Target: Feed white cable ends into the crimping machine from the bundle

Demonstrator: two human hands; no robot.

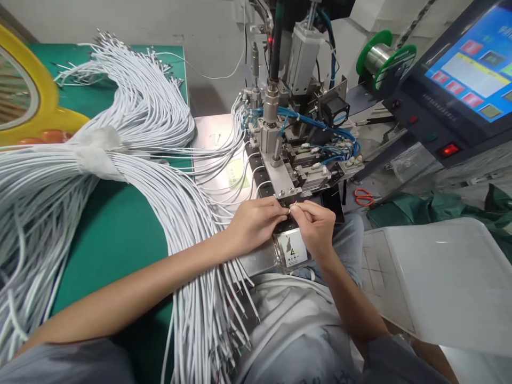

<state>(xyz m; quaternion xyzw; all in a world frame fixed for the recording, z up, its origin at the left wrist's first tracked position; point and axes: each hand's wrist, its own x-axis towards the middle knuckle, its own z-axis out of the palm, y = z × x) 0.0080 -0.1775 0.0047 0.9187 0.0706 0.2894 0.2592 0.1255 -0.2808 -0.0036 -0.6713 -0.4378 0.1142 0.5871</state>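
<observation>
Left hand (253, 221) and right hand (316, 226): fingers (278, 210) grasping thin white cable end (289, 211) before silver metal machine (269, 137)

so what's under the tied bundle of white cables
A flat green tabletop shows beneath the tied bundle of white cables; anything directly under its thickest parts is covered.

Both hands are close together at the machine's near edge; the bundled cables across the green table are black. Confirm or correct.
Wrong colour: the head view shows the bundled cables across the green table are white. The left hand and right hand are indeed close together there.
</observation>
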